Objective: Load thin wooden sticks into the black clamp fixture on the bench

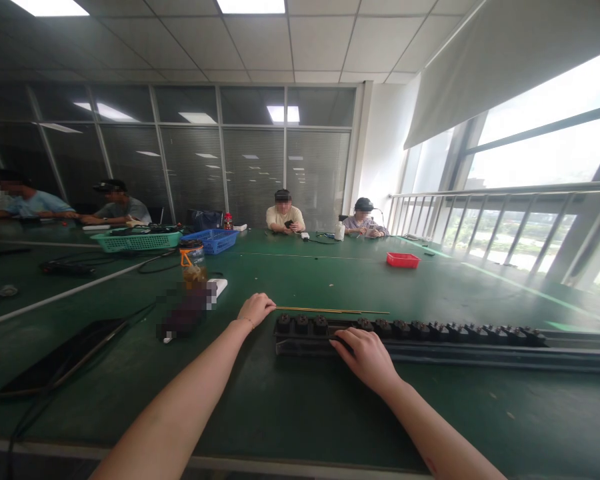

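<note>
My left hand (255, 309) is closed on the near end of a long thin yellow rod (333, 311) that lies on the green table and runs to the right. My right hand (365, 353) rests on a long black rail (430, 343) that carries a row of several small black parts (420, 327). Its fingers curl over the rail's near side by a gap in the row; whether they hold a part is hidden. The rail stretches off to the right edge of the view.
A dark tablet (63, 360) lies at the left, with cables beside it. A blurred dark object (187, 310) and a bottle (193, 263) stand ahead left. Green (137, 241) and blue (213, 241) baskets and a red tray (403, 260) sit farther back. Several people sit at the far side.
</note>
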Demonstrator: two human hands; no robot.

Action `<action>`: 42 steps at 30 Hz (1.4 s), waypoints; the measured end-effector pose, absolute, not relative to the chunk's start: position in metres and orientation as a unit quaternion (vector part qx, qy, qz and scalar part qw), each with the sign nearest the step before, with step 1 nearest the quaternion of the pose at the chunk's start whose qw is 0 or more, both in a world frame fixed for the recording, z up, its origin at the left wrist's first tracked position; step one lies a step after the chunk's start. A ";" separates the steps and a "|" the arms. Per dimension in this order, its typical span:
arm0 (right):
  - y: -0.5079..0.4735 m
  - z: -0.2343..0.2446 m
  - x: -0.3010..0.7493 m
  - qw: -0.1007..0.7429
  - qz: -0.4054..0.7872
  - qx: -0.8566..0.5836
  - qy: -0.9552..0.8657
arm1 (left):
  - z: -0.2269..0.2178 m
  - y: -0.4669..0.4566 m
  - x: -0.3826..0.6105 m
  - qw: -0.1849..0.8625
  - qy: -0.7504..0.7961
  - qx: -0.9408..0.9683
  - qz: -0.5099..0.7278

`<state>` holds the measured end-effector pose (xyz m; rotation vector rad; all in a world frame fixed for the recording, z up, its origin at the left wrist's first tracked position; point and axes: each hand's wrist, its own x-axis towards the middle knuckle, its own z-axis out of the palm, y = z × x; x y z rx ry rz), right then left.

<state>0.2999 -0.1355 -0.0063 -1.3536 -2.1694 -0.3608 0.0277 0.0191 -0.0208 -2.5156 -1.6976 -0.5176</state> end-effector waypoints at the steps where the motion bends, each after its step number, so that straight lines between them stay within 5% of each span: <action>1: -0.136 -0.006 0.300 0.275 -0.133 -0.503 -0.808 | -0.020 0.018 0.028 0.031 -0.554 -0.814 -0.170; 14: -0.138 -0.004 0.302 0.273 -0.124 -0.504 -0.810 | -0.021 -0.014 0.026 0.030 -0.702 -0.697 -0.142; 32: -0.140 -0.002 0.303 0.260 -0.138 -0.499 -0.815 | -0.020 -0.011 0.035 0.085 -0.600 -0.776 -0.177; 42: -0.137 0.006 0.306 0.214 -0.154 -0.505 -0.822 | -0.024 -0.001 0.033 0.027 -0.592 -0.788 -0.165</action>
